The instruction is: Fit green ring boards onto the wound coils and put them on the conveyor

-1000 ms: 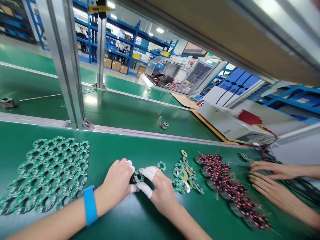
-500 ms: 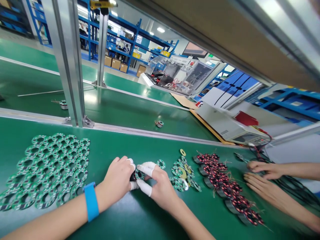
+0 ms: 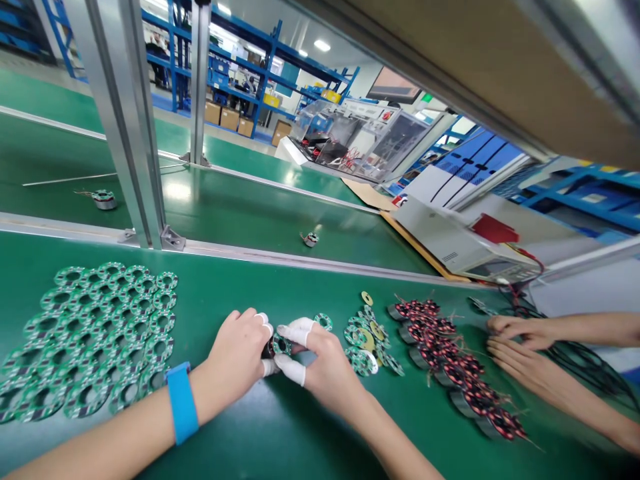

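A green ring-shaped circuit board (image 3: 283, 345) sits between my two hands, up against a dark round part (image 3: 269, 348) that my fingers mostly hide. My left hand (image 3: 241, 348) is closed round the dark part, with white covers on some fingertips and a blue band (image 3: 182, 404) at the wrist. White covers are also on the thumb and finger of my right hand (image 3: 320, 353), which pinch the ring board from the right. One loose ring board (image 3: 323, 322) lies just beyond my right hand. A small pile of ring boards (image 3: 361, 337) with yellowish rings lies to its right.
Rows of ring boards (image 3: 107, 327) cover the left side. Copper-wound motor stators (image 3: 450, 360) stand in rows at right, beside another person's hands (image 3: 520, 340) and black cables (image 3: 580, 363). A metal post (image 3: 125, 133) rises behind. Two wired motors (image 3: 104, 199) lie beyond the rail (image 3: 280, 262).
The view has shifted slightly. Beyond the rail, the left motor, partly behind the post before, now shows fully to its left. My hands keep nearly the same grip.
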`<action>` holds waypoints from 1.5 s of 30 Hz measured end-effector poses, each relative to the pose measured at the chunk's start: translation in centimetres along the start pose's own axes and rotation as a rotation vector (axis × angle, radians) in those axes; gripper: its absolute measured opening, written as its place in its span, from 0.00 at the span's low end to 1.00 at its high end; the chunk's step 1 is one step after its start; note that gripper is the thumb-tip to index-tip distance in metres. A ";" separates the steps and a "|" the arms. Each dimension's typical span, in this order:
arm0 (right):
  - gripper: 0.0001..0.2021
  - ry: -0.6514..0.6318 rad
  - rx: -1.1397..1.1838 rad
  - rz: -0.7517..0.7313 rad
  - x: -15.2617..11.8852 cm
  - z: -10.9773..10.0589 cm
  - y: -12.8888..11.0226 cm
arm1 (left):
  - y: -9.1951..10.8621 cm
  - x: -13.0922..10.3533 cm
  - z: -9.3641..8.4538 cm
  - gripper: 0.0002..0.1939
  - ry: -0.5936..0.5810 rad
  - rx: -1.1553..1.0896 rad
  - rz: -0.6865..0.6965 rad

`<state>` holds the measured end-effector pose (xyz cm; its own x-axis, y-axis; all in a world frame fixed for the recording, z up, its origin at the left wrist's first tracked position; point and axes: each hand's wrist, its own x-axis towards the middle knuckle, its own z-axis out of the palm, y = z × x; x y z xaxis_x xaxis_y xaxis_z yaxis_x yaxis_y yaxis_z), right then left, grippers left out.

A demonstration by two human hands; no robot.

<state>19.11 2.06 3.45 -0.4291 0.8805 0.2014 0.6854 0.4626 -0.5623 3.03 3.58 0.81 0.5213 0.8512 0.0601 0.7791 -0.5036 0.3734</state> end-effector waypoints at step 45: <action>0.06 -0.079 -0.120 0.071 0.0 -0.3 -0.2 | 0.3 -0.1 0.1 0.05 -0.043 0.019 0.021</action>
<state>19.14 2.02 3.84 -0.4183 0.9030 0.0984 0.7792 0.4124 -0.4720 3.27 3.30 0.85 0.5520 0.8334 0.0281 0.7738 -0.5245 0.3552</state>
